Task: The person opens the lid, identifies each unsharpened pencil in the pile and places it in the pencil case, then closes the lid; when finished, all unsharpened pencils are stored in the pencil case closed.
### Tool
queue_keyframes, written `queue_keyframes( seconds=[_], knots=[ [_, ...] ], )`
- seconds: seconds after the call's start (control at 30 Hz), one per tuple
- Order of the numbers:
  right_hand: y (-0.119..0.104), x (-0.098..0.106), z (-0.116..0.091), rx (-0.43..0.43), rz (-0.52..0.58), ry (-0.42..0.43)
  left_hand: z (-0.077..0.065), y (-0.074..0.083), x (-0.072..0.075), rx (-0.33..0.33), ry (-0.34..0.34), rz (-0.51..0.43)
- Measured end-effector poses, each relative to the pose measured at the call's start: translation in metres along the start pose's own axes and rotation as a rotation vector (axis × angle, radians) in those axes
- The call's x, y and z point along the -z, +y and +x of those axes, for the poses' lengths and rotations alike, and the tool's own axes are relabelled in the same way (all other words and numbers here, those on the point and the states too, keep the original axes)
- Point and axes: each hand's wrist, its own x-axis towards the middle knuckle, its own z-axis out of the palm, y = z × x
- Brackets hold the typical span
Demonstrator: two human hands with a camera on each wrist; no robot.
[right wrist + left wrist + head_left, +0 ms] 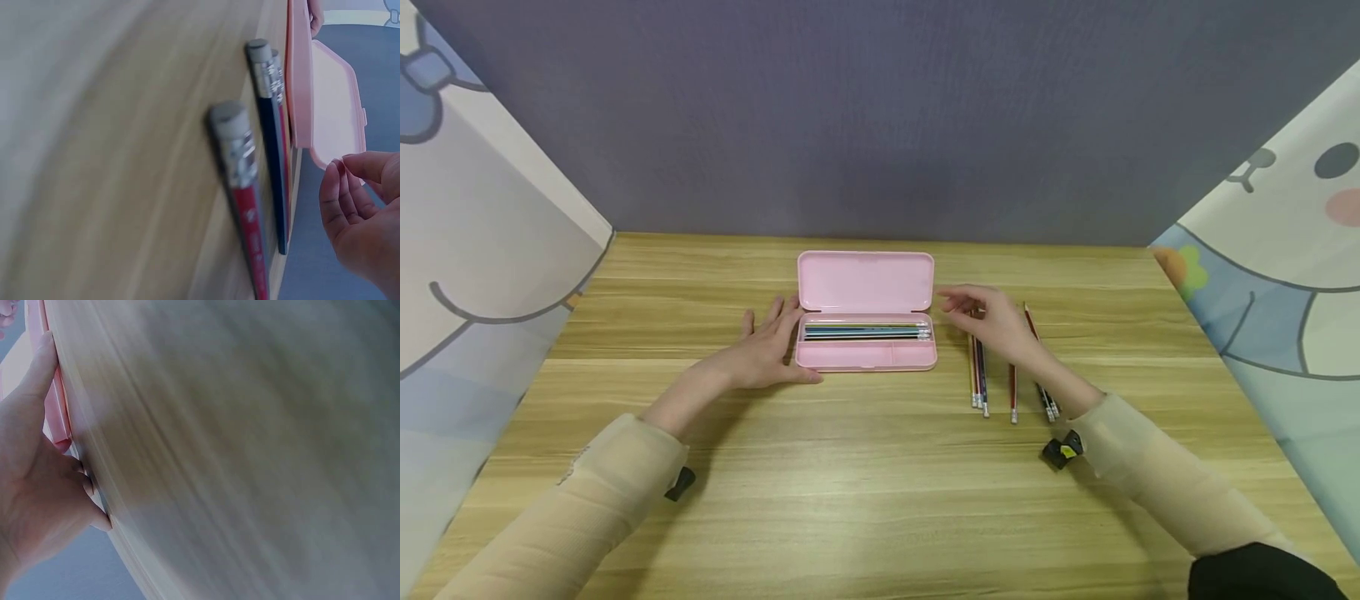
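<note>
A pink pencil case (865, 357) lies with its lid (865, 282) tipped back. Several pencils (865, 332) lie side by side in its rear compartment. My left hand (767, 350) is spread at the case's left end, thumb along the front edge and fingers on the table beside it. In the left wrist view the thumb (40, 369) touches the case's pink side (56, 412). To the right of the case my right hand (988, 321) hovers with loosely bent fingers, no object visible between them. Beneath it lie loose pencils (978, 375), partly hidden by the hand.
A red pencil (1013, 392) and several dark pencils (1047, 402) lie farther right, under the right forearm, eraser ends toward me. The wooden table (865, 483) meets a dark grey panel (880, 125) behind. Printed cartoon panels (497, 208) stand at both sides.
</note>
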Motion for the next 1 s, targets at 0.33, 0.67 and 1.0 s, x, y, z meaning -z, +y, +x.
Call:
queue_keyframes(
  seconds=[0.33,0.67,1.0],
  knots=[
    [0.016,0.008,-0.015,-0.047,0.030,0.014,0.000,0.000,-0.001,-0.017,0.000,-0.006],
    [0.022,0.018,-0.028,-0.117,0.071,0.014,-0.001,0.002,0.000,-0.016,-0.003,-0.009],
    [0.025,0.022,-0.037,-0.192,0.137,0.014,0.000,0.002,0.000,-0.002,0.010,-0.001]
  ],
)
